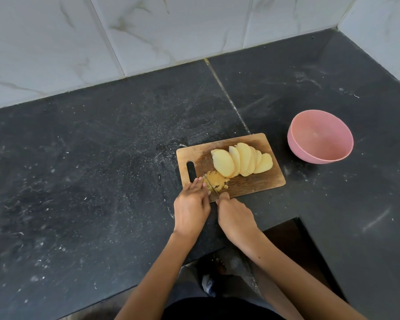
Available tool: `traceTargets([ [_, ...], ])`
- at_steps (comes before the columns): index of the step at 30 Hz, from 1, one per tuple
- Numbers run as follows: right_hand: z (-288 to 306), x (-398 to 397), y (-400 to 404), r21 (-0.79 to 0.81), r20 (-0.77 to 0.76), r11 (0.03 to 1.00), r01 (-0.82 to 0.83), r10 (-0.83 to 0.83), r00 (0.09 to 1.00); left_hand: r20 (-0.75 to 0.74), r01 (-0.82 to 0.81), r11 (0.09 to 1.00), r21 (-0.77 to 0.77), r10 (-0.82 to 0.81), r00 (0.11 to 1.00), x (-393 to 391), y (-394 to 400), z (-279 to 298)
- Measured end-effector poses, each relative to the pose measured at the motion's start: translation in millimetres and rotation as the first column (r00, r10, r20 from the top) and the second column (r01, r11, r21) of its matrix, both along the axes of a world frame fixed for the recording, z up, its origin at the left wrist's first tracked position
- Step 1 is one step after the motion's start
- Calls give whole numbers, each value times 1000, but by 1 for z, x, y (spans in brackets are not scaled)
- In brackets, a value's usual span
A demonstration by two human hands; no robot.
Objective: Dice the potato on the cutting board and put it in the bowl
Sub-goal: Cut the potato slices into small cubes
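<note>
Right hand [234, 215] grips knife [211, 186]; left hand [191, 204] steadies potato pieces [215, 181] at frame centre. Fanned slices [240, 161] on cutting board [259, 183] remain undiced; bowl [298, 144], right, holds nothing.

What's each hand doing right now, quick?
Left hand: fingers straight, pressing on the potato pieces being diced on the cutting board.
Right hand: curled round the knife handle, blade in the pieces.
</note>
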State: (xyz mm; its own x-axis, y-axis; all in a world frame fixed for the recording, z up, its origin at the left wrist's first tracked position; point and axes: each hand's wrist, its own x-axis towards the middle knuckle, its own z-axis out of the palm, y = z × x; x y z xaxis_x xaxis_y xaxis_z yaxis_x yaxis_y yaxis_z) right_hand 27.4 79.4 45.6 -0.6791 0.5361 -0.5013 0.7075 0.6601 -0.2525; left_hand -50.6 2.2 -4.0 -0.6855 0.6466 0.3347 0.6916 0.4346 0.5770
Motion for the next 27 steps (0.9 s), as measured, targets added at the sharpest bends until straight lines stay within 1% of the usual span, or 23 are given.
traceTargets([
  [5, -4, 29, -7, -7, 25, 1000, 1, -1, 1000, -1, -13, 1000, -8, 13, 1000, 2, 0, -1],
  [8, -5, 47, -11, 30, -8, 999, -21, 21, 1000, -6, -10, 1000, -2, 10, 1000, 1, 0, -2],
  [10, -5, 52, -10, 12, -29, 1000, -8, 8, 1000, -7, -5, 1000, -5, 5, 1000, 2, 0, -4],
  [12, -4, 54, -7, -25, -67, 1000, 19, -21, 998, 0, 0, 1000, -13, 0, 1000, 1, -2, -6],
  [14, -2, 57, -5, -29, -139, 999, 33, -37, 990, 25, 8, 1000, -15, -8, 1000, 2, -6, -7],
  [18, 2, 46, -4, -5, -246, 998, 55, -55, 968, 114, -43, 998, 45, 37, 993, 4, -12, -5],
  [22, 1, 25, -1, -17, -234, 998, 59, -61, 970, 137, -49, 996, 69, 39, 990, 5, -13, -2],
  [27, 0, 13, -4, -4, -210, 999, 47, -46, 977, 113, -26, 997, 78, 17, 993, 3, -11, -1],
])
